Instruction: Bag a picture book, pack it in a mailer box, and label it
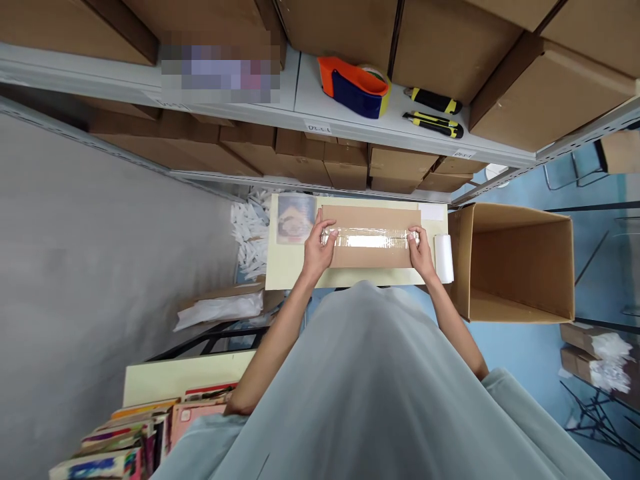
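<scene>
Showing both grips at once, we mark a flat, rectangular brown cardboard box (373, 258) w/ a glossy clear tape strip (370, 238) along its midline, over a cream rectangular tabletop (350, 279). Whether the box rests there or is slightly raised, we can't tell. Its long axis runs L–R, i.e. across the wearer's front, approx. parallel to the table's near edge. We find the L hand (319, 245) closed on the L end, thumb on the upper face by the tape; the R hand (421, 250) is likewise closed on the R end. The box thus lies btwn the hands, neither clearly nearer its centre. Just beside the R hand we note a white cylindrical roll (443, 259), long axis approx. perpendicular to the box's; past it, an open brown cardboard carton (463, 260). Opposite, on a grey metal shelf (305, 93), we see an orange-and-navy tape dispenser (353, 87) & two black-and-yellow utility knives (434, 125), well apart from both hands.
</scene>
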Motion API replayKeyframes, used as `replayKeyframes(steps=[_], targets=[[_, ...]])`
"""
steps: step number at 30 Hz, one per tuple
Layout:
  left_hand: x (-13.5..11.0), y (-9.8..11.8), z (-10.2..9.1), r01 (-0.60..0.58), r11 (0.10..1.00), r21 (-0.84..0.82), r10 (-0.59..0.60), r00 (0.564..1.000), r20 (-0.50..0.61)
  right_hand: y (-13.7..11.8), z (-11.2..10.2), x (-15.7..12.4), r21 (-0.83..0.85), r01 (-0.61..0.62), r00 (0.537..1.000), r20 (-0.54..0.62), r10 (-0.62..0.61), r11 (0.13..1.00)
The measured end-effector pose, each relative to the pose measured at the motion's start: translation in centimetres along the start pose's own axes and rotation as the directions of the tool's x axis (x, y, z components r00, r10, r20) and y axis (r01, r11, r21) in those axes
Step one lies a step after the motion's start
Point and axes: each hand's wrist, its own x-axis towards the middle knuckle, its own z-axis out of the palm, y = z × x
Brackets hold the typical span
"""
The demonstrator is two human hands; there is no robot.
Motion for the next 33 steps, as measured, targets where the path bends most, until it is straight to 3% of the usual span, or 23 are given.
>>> replayKeyframes(steps=[9, 12, 15, 18, 21, 23, 25, 28, 31, 33], targets=[[-0.5, 0.5, -0.3, -0.023, 0.996, 0.091, 0.021, 1.0, 0.015, -0.6, -0.1, -0.4, -0.064, 0.056, 0.998, -0.001, -0.056, 0.996], [-0.6, 1.4, -1.1, -0.094, 0.98, 0.178, 0.095, 0.995, 0.0, -1.7, -0.6, -1.3, -0.189, 0.144, 0.986, -0.054, -0.157, 0.971], [1.5, 3.8, -1.8, -0.209, 0.945, 0.252, 0.23, 0.972, -0.054, -4.6, -1.3, 0.0, -0.282, 0.242, 0.958, -0.082, -0.275, 0.928], [6.7, 8.4, -2.1, -0.35, 0.901, 0.257, 0.384, 0.919, -0.092, -10.2, -2.0, 4.6, -0.323, 0.409, 0.897, -0.03, -0.441, 0.854], [13.1, 14.1, -1.9, -0.449, 0.859, 0.247, 0.484, 0.869, -0.104, -17.3, -1.9, 11.8, -0.377, 0.566, 0.811, 0.093, -0.578, 0.733], [16.8, 17.0, -1.5, -0.466, 0.854, 0.231, 0.503, 0.853, -0.14, -21.4, -1.0, 17.0, -0.445, 0.619, 0.772, 0.19, -0.607, 0.647], [19.3, 18.6, -1.0, -0.445, 0.871, 0.21, 0.482, 0.857, -0.18, -24.3, 0.5, 21.6, -0.549, 0.596, 0.788, 0.258, -0.56, 0.586], [20.3, 19.0, -0.7, -0.424, 0.886, 0.187, 0.459, 0.861, -0.221, -26.2, 3.1, 26.0, -0.682, 0.514, 0.854, 0.351, -0.384, 0.52], [19.3, 18.2, -1.0, -0.394, 0.904, 0.168, 0.425, 0.872, -0.243, -26.4, 4.8, 27.7, -0.767, 0.421, 0.907, 0.35, -0.233, 0.485], [18.4, 17.4, -1.4, -0.357, 0.922, 0.152, 0.385, 0.889, -0.247, -26.1, 5.4, 28.0, -0.784, 0.38, 0.925, 0.321, -0.204, 0.491]])
